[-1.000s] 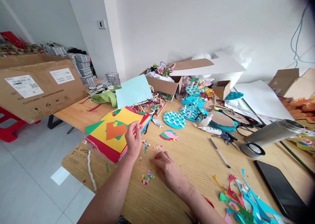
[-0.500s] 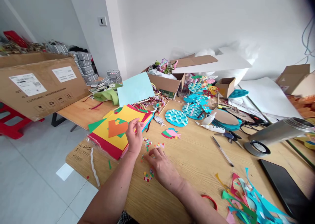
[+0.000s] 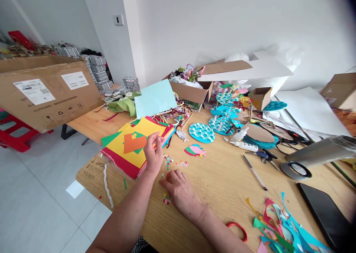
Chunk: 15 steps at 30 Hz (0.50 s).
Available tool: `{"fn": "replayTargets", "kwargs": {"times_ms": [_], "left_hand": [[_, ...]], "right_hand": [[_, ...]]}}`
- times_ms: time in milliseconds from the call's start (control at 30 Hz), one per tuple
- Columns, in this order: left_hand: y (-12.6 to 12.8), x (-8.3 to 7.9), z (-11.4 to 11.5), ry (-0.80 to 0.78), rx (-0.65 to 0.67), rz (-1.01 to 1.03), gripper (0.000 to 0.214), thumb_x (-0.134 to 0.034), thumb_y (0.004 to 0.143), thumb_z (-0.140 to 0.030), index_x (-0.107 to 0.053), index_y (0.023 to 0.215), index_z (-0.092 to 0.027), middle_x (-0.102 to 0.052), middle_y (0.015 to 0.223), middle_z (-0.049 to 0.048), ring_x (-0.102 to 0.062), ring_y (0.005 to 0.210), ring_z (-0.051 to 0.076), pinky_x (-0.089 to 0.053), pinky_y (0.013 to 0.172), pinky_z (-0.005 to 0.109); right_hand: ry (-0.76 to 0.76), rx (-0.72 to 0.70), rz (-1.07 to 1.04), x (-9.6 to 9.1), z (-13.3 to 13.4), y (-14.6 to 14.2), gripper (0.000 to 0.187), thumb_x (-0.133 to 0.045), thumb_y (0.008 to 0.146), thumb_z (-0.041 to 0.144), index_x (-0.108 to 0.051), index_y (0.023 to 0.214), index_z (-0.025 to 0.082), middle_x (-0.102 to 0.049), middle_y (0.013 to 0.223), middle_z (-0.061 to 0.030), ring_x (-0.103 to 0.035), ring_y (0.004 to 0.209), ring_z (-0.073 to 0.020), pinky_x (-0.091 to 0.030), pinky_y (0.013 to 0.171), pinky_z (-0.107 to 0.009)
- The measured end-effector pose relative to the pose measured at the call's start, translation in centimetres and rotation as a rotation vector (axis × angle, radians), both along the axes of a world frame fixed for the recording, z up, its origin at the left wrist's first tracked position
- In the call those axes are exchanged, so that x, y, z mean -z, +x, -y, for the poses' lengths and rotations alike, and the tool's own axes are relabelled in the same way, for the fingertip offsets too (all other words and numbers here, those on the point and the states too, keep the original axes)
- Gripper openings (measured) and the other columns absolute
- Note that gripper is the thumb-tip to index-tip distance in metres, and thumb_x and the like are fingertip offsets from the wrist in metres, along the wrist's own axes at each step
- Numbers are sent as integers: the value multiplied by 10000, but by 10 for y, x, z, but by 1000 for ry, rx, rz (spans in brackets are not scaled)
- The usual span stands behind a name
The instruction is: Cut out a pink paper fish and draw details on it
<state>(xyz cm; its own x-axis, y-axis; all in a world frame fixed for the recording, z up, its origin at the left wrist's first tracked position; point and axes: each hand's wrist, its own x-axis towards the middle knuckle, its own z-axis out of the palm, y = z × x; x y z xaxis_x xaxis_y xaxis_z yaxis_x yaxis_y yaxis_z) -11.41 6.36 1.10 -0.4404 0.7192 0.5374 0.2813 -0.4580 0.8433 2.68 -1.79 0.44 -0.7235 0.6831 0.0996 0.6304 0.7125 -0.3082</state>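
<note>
My left hand [image 3: 154,155] hovers over the right edge of a stack of coloured paper [image 3: 130,142], its fingers curled towards the thumb; anything between the tips is too small to make out. My right hand [image 3: 182,193] is low over the table, fingers bent and tips among small coloured paper dots [image 3: 166,199]; whatever they pinch is hidden. More dots [image 3: 168,160] lie scattered just beyond both hands. Farther back is a pink, green and red paper fish [image 3: 195,150]. Beside it sit a silvery fish cutout [image 3: 181,135] and a blue wavy oval [image 3: 201,133].
Glue bottles [image 3: 244,146], a pen [image 3: 255,172], a metal flask [image 3: 319,153] and a black phone [image 3: 324,212] lie to the right. Red-handled scissors [image 3: 237,230] and paper scraps [image 3: 283,227] are at the near right. A large carton [image 3: 50,97] stands left.
The view has shifted slightly. My right hand has moved a little over the near dots, covering more of them. My left hand keeps nearly the same pose.
</note>
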Motion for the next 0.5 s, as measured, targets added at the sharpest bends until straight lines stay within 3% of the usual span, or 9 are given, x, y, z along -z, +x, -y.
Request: {"fn": "replayTargets", "kwargs": {"times_ms": [233,500], "left_hand": [[0,1,-1,16,8,3,233,-483,927,-354,-561,1062,-180,-658,833,51,-659,788,163,-541,750,306],[1,0,0,13,-5,-37,226,-479,929,-345,-563,1054,-177,-658,835,52,-653,786,158,-539,744,306]], "right_hand": [[-8,8,38,-4,3,2,184,-544,892,127,-648,1005,229,-565,970,-72,-461,938,-212,-389,801,-320],[45,168,74,0,-13,11,233,-536,864,83,-650,1014,220,-575,1054,-101,-473,971,-243,-401,804,-343]]}}
